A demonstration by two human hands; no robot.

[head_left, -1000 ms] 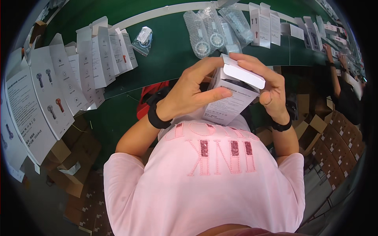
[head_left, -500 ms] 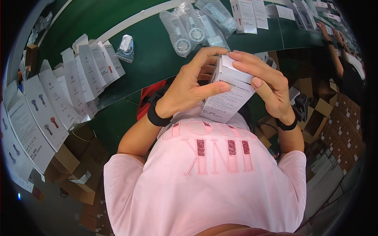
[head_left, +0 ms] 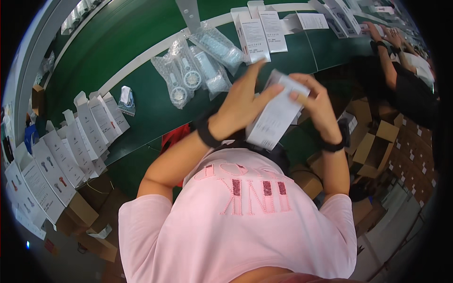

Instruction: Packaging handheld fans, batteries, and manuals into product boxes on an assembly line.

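Observation:
A white printed carton (head_left: 275,118) is held up in front of my chest, tilted, with a barcode near its lower end. My right hand (head_left: 317,100) grips its upper right edge, thumb on the near face and fingers over the top. At the carton's left side is my left hand (head_left: 243,104), blurred by motion. Its fingers are stretched and spread, and the thumb lies across the carton's upper left edge. Just beyond my left hand, bubble-wrapped handheld fans (head_left: 191,78) lie on the green table (head_left: 146,104).
Several open white cartons (head_left: 71,146) stand in a row along the left. A small bagged cable (head_left: 126,99) lies beside them. More white cartons (head_left: 252,37) stand at the far side. Brown cardboard boxes (head_left: 377,141) sit low at the right. Another person's hands (head_left: 384,34) show at the far right.
The carton has been turned, so a different face with a barcode now shows. My left hand has opened outward on its left side. The view has shifted, moving the table things left and down.

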